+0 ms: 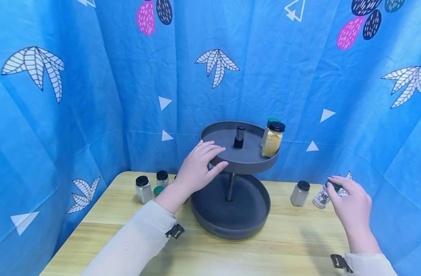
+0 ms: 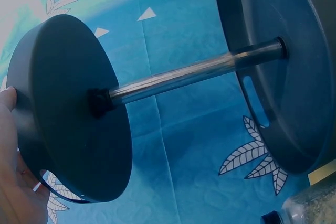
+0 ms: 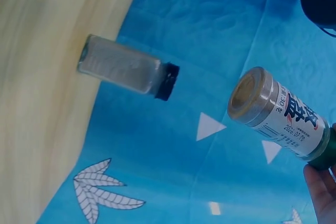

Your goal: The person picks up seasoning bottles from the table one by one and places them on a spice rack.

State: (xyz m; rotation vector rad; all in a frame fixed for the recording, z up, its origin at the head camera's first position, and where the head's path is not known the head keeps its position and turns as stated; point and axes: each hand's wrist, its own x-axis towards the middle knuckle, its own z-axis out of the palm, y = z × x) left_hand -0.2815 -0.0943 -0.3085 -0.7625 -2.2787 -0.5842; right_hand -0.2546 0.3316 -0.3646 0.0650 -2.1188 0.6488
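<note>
Right grip (image 1: 353, 203) narrow, pinching green cap (image 3: 325, 154) of labelled jar (image 1: 321, 198), well right of tiered stand (image 1: 245, 232). Jar's long axis tilted, base down and toward stand. Left grip (image 1: 201, 163) nearer stand, fingers extended, touching upper tray's rim (image 1: 250, 168).

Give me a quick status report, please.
Left hand touching upper tray. Right hand holding white-labelled jar by green lid. Yellow jar occupying upper tray's right edge.
</note>
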